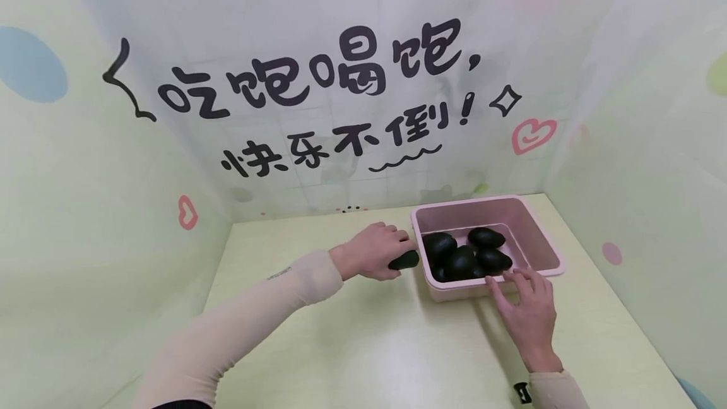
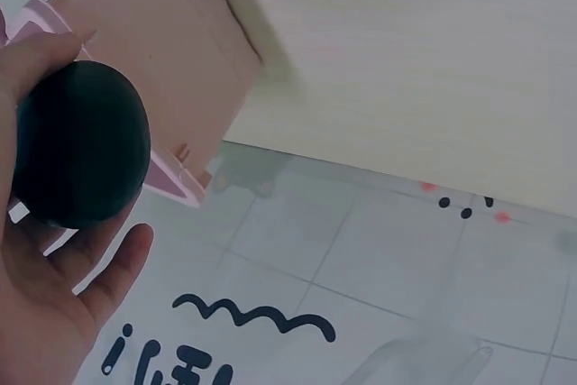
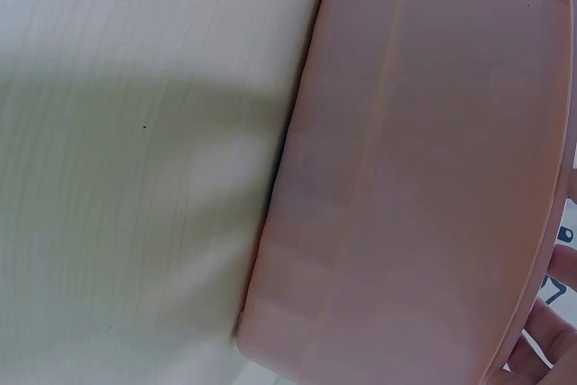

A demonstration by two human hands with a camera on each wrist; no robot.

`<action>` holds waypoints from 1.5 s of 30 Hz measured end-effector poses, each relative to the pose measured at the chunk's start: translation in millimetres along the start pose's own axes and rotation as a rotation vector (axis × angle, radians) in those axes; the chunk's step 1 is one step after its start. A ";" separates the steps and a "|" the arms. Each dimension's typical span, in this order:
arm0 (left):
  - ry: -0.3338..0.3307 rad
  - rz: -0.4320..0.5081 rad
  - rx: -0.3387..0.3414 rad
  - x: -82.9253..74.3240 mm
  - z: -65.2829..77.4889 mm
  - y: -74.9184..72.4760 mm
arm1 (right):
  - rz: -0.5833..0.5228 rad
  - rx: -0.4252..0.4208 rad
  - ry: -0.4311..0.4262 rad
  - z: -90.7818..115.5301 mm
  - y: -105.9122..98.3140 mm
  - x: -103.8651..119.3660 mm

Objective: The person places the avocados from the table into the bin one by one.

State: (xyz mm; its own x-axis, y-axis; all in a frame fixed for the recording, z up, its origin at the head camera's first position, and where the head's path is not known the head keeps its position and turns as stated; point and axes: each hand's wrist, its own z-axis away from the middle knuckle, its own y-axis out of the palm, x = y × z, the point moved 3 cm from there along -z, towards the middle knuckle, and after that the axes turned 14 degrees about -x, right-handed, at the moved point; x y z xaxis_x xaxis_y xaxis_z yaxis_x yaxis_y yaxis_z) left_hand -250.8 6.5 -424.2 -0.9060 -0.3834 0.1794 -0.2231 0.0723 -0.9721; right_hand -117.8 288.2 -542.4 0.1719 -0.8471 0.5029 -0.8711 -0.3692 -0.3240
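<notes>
My left hand (image 1: 379, 251) grips a dark green avocado (image 1: 404, 260) just outside the left wall of a pink plastic bin (image 1: 534, 223). Close up in the left wrist view, the smooth avocado (image 2: 83, 143) sits between thumb and fingers, beside the bin's rim (image 2: 171, 179). Several more dark avocados (image 1: 462, 262) lie together in the left and middle part of the bin. At the bin's front rim is my right hand (image 1: 529, 311), its fingertips resting on the edge. From the right wrist view, the bin's outer wall (image 3: 424, 169) fills the middle, with fingers (image 3: 545, 326) at the rim.
The bin stands at the back right of a pale wood-grain table (image 1: 363, 339). Close behind it rises a pale printed back wall (image 1: 363, 175) with black lettering, and similar side walls enclose the table. A small black tag (image 1: 522, 392) shows beside the right sleeve.
</notes>
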 end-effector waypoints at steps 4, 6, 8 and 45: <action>0.021 -0.010 -0.005 -3.9 -7.7 -1.8 | -0.004 0.001 -0.011 0.6 1.0 1.2; 0.029 -0.017 -0.014 -4.4 -12.9 -3.2 | -0.007 -0.008 -0.018 0.6 0.6 2.2; 0.037 -0.031 -0.022 -3.9 -18.6 -5.6 | -0.015 -0.019 -0.024 0.5 0.2 3.5; 0.042 -0.048 -0.085 -12.8 -129.3 -49.5 | 0.010 0.009 -0.044 -4.5 -4.3 1.4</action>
State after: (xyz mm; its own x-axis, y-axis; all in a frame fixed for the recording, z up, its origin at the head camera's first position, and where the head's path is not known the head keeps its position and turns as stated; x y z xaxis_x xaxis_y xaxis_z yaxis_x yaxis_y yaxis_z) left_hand -274.7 126.9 -358.8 -0.9072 -0.3496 0.2338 -0.2951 0.1330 -0.9462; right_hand -115.9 290.4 -536.7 0.1833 -0.8667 0.4640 -0.8687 -0.3637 -0.3362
